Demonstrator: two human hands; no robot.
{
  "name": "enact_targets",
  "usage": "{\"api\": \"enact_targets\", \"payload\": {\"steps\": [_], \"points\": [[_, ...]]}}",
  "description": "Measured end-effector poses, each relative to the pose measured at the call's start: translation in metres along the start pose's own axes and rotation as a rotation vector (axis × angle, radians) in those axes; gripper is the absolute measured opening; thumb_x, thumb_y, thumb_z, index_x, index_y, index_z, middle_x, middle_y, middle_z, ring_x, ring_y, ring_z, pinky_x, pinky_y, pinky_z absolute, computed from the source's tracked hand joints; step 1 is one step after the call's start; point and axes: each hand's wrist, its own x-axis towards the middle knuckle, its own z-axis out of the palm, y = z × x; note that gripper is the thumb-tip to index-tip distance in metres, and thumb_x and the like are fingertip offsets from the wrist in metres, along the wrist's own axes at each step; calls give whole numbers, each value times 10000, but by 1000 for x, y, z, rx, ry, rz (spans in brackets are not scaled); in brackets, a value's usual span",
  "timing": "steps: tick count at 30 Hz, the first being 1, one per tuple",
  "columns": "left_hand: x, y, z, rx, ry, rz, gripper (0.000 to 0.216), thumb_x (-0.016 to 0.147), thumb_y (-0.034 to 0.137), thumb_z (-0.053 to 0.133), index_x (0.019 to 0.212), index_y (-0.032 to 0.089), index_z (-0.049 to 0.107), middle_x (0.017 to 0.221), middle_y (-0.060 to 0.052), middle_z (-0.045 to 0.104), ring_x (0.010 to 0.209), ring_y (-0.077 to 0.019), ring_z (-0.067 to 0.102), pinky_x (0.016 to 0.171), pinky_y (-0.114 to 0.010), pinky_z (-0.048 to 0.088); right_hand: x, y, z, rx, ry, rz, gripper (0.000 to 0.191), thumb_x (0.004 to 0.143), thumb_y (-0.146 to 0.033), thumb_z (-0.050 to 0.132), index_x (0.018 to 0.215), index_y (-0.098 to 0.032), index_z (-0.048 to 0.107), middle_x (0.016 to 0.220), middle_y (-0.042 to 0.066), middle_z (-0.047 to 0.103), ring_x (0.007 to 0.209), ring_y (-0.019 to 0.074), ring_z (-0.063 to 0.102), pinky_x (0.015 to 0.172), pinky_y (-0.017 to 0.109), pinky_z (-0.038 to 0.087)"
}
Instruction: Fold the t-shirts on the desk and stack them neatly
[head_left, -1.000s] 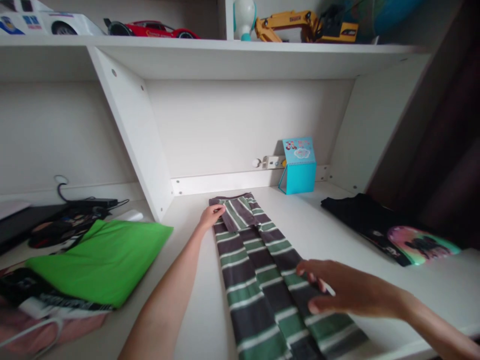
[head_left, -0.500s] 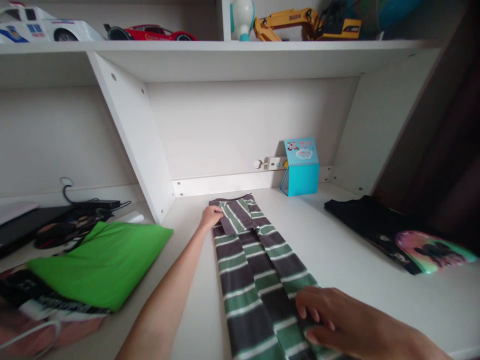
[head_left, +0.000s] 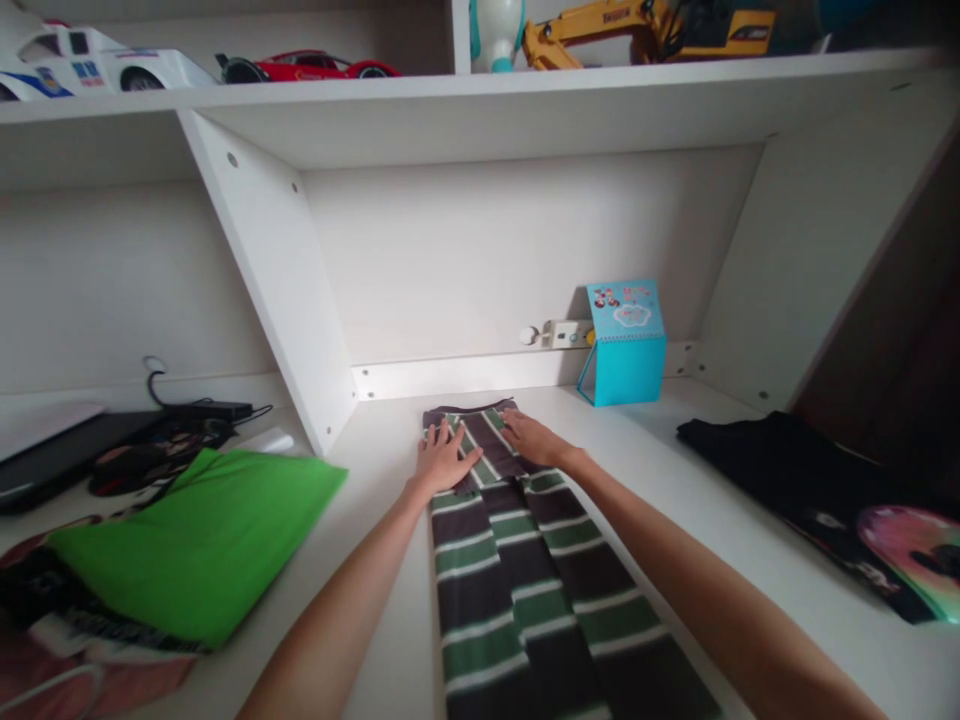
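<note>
A striped garment [head_left: 517, 585] in dark grey, green and white lies lengthwise on the white desk, its sides folded inward into a long strip. At its far end a short flap is folded over. On the left part of that flap my left hand [head_left: 444, 460] rests flat, fingers spread. My right hand [head_left: 531, 437] lies on the flap's right edge with its fingers stretched out. Both palms press on the cloth, and neither hand grips it. The near end of the garment runs out of view at the bottom.
Folded green cloth [head_left: 217, 540] lies on the left over other clothes. A black printed shirt [head_left: 810, 500] is at the right. Behind stand a blue desk calendar [head_left: 628, 370] and a power socket [head_left: 568, 334]. An upright panel [head_left: 259, 270] divides the desk; toys sit on the shelf [head_left: 420, 115] above.
My right hand has moved from the garment's near right side up to the flap. My left hand has gone from holding the flap's left edge to lying spread on it. The view shifted slightly.
</note>
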Motion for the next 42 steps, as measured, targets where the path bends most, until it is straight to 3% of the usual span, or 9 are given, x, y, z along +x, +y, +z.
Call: {"api": "enact_targets", "payload": {"steps": [4,8,13,19,23,30,33,36,42], "points": [[0,-1,1,18,16,-32,802,751,757,176,1404,295,231,1498,-93,91,1348,-344,99,1043,-493,169,40,9,38,-26,14,113,594,915,-401,283,1394,-51,252,1462,144,206,1351,232,144,1073,403,178],[0,0,2,17,23,-57,867,719,786,175,1414,268,202,1491,-123,113,1352,-330,91,1049,-481,168,53,31,49,-22,19,258,735,886,-574,184,1421,-70,169,1477,128,151,1354,240,124,1057,471,163],[3,-4,-2,28,-20,-124,953,675,814,195,1425,226,156,1487,-149,99,1353,-340,70,1029,-573,122,58,44,53,-31,19,321,776,858,-632,148,1435,-114,129,1490,89,103,1357,214,98,1064,454,123],[18,-17,-13,5,-76,-209,900,701,784,164,1429,256,131,1498,-73,44,1352,-357,34,975,-685,50,58,42,53,-42,12,327,801,841,-657,132,1436,-121,133,1493,71,91,1357,206,91,1068,425,105],[28,-22,-12,6,-59,-221,865,714,775,138,1422,278,170,1497,-13,52,1351,-360,39,966,-706,45,58,42,52,-44,18,338,806,844,-655,96,1435,-108,128,1494,84,88,1356,212,91,1067,412,105],[30,-27,-6,27,-12,-186,831,739,755,129,1419,281,184,1496,-18,68,1349,-359,71,963,-710,67,53,37,43,-11,-12,306,786,861,-634,78,1431,-96,142,1490,118,91,1357,232,89,1063,438,120],[29,-27,-7,44,-8,-185,809,752,741,135,1416,284,193,1497,-26,86,1347,-367,72,960,-706,95,38,30,36,5,-44,271,786,861,-638,98,1434,-100,130,1485,132,103,1358,260,77,1049,502,126],[29,-26,-8,54,-4,-186,795,759,732,142,1416,288,193,1497,-28,94,1346,-367,76,965,-693,119,3,16,26,0,-76,197,811,840,-669,198,1434,-119,146,1485,112,107,1362,264,26,1048,541,93],[30,-25,-9,43,-8,-189,801,750,740,162,1411,291,212,1495,-26,110,1344,-368,92,970,-684,130,-124,-26,1,69,-194,-112,769,863,-635,214,1433,-130,111,1483,84,39,1362,239,12,1086,492,76]]}}
